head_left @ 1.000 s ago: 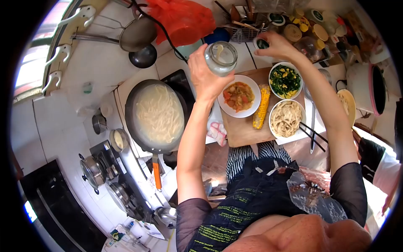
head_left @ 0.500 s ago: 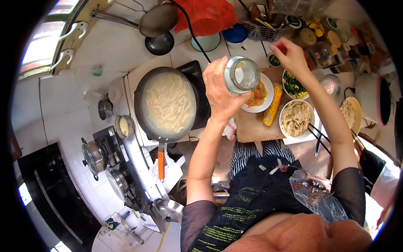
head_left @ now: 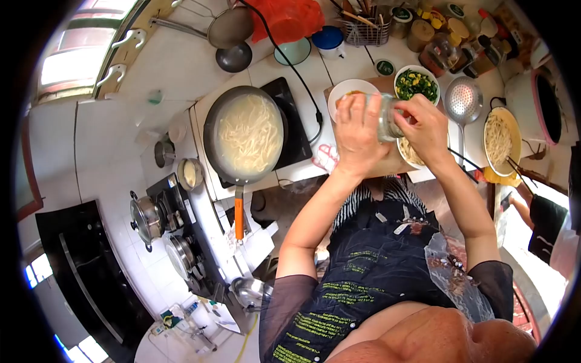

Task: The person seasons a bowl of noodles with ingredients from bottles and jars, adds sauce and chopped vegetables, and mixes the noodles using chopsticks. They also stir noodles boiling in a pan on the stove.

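My left hand (head_left: 358,130) is wrapped round a glass jar (head_left: 388,120), which is tipped on its side with its mouth to the right. At that mouth is my right hand (head_left: 426,130), its thumb and fingers drawn together in a pinch; whatever they hold is hidden. Beneath the hands, a bowl of noodles (head_left: 408,155) and a white plate (head_left: 340,92) are partly covered. A bowl of greens with yellow bits (head_left: 416,86) stands just beyond my right hand. A green-and-white lid (head_left: 384,66) lies on the counter behind the jar.
On the left, a pan of noodles (head_left: 249,136) in pale liquid sits on a black induction cooker (head_left: 295,121); its orange handle (head_left: 239,212) points towards me. A skimmer (head_left: 464,100) and a yellow-rimmed bowl of noodles (head_left: 501,139) are on the right. Several jars (head_left: 439,55) line the back.
The jar has moved right and tipped onto its side in my left hand. My right hand has come down from the back to the jar's mouth. The view has shifted slightly.
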`<control>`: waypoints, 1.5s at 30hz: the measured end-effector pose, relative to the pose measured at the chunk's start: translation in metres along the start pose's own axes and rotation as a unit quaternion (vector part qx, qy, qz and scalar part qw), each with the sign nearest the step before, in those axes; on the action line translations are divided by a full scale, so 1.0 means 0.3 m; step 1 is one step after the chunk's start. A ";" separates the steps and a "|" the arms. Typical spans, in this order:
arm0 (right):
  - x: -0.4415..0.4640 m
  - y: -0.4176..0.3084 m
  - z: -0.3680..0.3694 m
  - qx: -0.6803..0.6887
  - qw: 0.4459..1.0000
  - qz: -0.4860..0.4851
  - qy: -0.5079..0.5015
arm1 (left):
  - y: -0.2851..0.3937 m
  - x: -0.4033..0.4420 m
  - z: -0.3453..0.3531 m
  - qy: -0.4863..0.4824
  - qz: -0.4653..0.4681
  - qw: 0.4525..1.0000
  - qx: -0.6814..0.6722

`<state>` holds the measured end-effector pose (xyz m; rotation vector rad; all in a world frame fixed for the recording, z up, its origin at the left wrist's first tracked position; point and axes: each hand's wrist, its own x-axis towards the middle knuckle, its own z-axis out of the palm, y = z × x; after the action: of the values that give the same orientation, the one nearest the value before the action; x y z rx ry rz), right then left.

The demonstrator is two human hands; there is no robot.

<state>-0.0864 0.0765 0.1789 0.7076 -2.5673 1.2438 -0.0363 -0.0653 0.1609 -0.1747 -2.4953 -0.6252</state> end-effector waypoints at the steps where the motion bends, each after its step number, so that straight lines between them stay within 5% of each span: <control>1: -0.035 0.007 -0.005 0.004 1.000 0.000 -0.002 | 0.018 -0.027 0.003 -0.001 -0.002 1.000 0.003; 3: -0.097 0.020 -0.017 -0.028 0.997 0.063 -0.030 | 0.049 -0.074 0.027 -0.013 0.014 1.000 0.005; 7: -0.208 0.078 -0.013 0.124 0.984 0.129 -0.026 | 0.132 -0.133 0.029 -0.050 -0.026 0.998 -0.035; 13: -0.318 0.155 -0.025 0.111 0.985 0.123 -0.050 | 0.150 -0.167 0.051 -0.064 0.000 0.998 -0.008; 19: -0.399 0.196 0.023 0.275 0.916 0.284 -0.072 | 0.154 -0.193 0.066 -0.080 0.038 0.996 0.012; 29: -0.423 0.210 0.005 0.390 0.826 0.404 -0.038 | 0.161 -0.223 0.095 -0.106 0.017 0.994 0.024; 45: -0.465 0.325 -0.107 0.386 0.816 0.419 0.096 | 0.116 -0.265 0.122 -0.116 -0.086 0.989 -0.026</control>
<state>-0.0156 0.1995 0.0797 -0.5724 -2.1453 2.5050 0.0213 -0.0167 0.1043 -0.0522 -2.7399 -0.7807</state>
